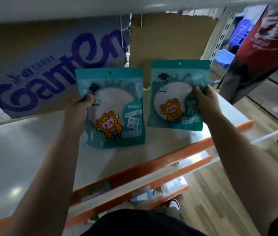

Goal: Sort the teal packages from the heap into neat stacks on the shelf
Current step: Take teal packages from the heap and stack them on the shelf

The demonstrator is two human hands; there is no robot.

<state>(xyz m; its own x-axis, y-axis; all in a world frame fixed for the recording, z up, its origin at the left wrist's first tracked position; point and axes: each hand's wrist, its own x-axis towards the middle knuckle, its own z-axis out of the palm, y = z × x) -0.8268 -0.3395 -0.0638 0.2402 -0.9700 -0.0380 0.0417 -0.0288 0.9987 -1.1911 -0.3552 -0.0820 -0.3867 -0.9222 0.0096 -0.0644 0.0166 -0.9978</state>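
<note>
left teal package [116, 106]: a flat, glossy teal plastic pouch, with a round white pad seen through it and a yellow cartoon figure printed on the front. It is held upright over the shelf, face toward the camera.
right teal package [174, 92]: a matching teal pouch, held upright beside the first and farther back on the shelf. A narrow gap is seen between the two.
left hand [78, 109]: the left edge of the left teal package is pinched. The thumb is laid on the front and the other fingers are hidden behind the pouch.
right hand [206, 103]: the right edge of the right teal package is pinched in the same way, thumb on the front and fingers hidden behind.
contact: it cannot be told whether the lower edges of the pouches rest on the board.
shelf [24, 150]: a pale grey board with an orange front edge. Lower tiers with orange edges are seen beneath it.
printed cardboard box [37, 68]: marked with large purple lettering and stood at the back left of the shelf, behind the left teal package.
plain brown cardboard sheet [168, 40]: stood behind the right teal package.
wood-patterned floor [237, 176]: seen to the right of the shelf.
</note>
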